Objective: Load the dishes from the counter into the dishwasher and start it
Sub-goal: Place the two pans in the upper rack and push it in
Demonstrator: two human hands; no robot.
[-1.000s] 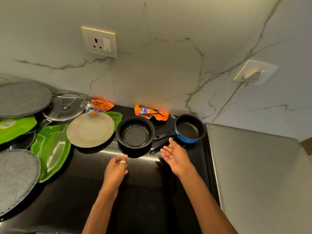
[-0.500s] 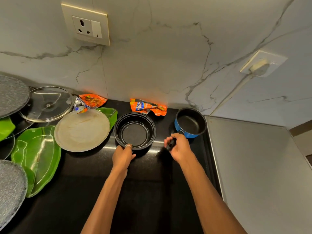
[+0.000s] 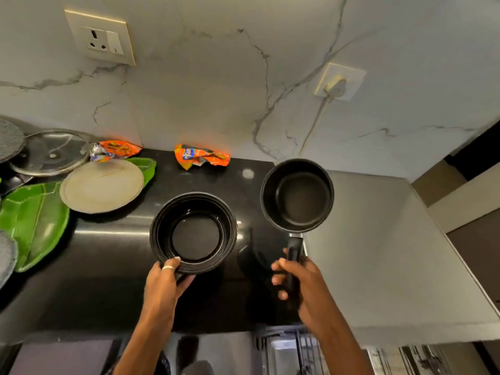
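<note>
My left hand pinches the near rim of a round black bowl and holds it just above the black counter. My right hand grips the black handle of a small saucepan, lifted off the counter with its dark inside facing up. A beige round plate lies on green leaf-shaped plates at the left. Behind them lies a glass lid. A wire rack of the dishwasher shows below the counter's front edge.
Two crumpled orange wrappers lie against the marble wall. Grey textured discs sit at the far left. A grey appliance top adjoins the counter on the right. A plug and cord hang on the wall.
Both hands reached forward and closed on the dishes. The bowl and the saucepan came up off the counter and moved towards me.
</note>
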